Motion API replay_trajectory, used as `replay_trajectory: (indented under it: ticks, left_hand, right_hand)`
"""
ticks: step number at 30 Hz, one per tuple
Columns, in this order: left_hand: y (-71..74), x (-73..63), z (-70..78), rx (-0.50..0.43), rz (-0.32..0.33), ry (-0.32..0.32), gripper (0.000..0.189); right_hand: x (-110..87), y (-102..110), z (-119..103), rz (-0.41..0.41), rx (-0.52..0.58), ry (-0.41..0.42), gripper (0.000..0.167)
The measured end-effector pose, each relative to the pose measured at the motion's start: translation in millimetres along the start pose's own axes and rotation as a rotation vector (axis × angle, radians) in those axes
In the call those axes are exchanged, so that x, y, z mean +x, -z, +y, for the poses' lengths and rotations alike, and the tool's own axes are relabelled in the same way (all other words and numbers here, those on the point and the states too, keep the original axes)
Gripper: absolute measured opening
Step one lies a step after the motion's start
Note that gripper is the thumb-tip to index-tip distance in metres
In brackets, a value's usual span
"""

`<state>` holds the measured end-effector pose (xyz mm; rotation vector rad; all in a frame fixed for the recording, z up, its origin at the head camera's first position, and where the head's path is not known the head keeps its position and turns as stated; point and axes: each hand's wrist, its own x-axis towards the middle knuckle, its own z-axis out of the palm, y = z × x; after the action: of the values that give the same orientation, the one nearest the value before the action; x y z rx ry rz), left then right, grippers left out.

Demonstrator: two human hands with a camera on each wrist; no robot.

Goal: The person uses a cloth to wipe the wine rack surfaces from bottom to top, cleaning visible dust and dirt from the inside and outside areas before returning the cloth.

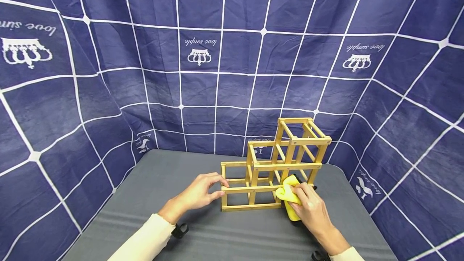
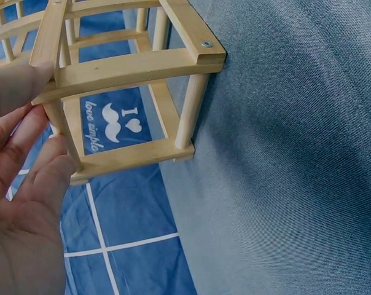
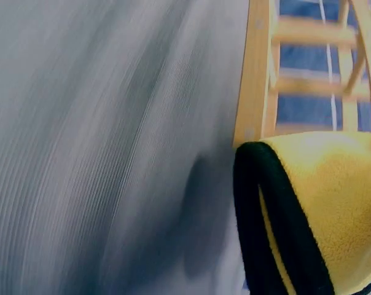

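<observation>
A stepped light-wood rack (image 1: 288, 166) stands on the grey surface, lowest on the left and tallest on the right. At its low left end, my left hand (image 1: 197, 192) holds a corner; in the left wrist view, thumb and fingers (image 2: 49, 169) pinch around the corner rail and post (image 2: 62, 132). My right hand (image 1: 313, 206) grips a folded yellow cloth (image 1: 288, 193) against the front rail near the rack's right side. The cloth's dark edging shows in the right wrist view, where the hand itself is out of sight. Part of the cloth hangs below that hand.
Grey fabric (image 1: 145, 196) covers the tabletop, with faint wrinkles. A blue curtain (image 1: 239, 92) with white grid lines surrounds the back and both sides, close behind the rack. Dark straps (image 1: 179, 230) sit on the wrists.
</observation>
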<state>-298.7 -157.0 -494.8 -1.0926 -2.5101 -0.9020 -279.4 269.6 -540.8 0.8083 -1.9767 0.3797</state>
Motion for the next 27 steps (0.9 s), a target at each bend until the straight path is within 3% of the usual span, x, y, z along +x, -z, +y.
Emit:
replay_trajectory:
  ticks: [4,9,13,17,23,27]
  left_hand:
    - [0.7,2.1,0.9,0.012,-0.004,-0.009,0.025]
    - [1.0,2.3,1.0,0.009,-0.005,-0.010,0.025]
    - [0.6,0.4,0.2,-0.001,-0.002,0.005,0.026]
    - [-1.0,-1.3,1.2,-0.026,-0.006,0.014,0.026]
    - [-1.9,-1.9,3.2,-0.040,0.011,0.015,0.027]
    - [-2.0,-1.0,3.3,-0.034,0.017,0.008,0.027]
  right_hand:
    - [-15.2,17,26,0.054,-0.056,-0.032,0.061]
    - [-29.4,35,49,0.100,-0.064,-0.099,0.067]
    - [-33.5,38,52,0.164,-0.024,-0.122,0.066]
    - [-30.5,34,37,0.256,0.023,-0.142,0.063]
    - [-12.8,20,-3,0.378,0.131,-0.265,0.064]
    - [4.9,7,-34,0.385,0.239,-0.387,0.035]
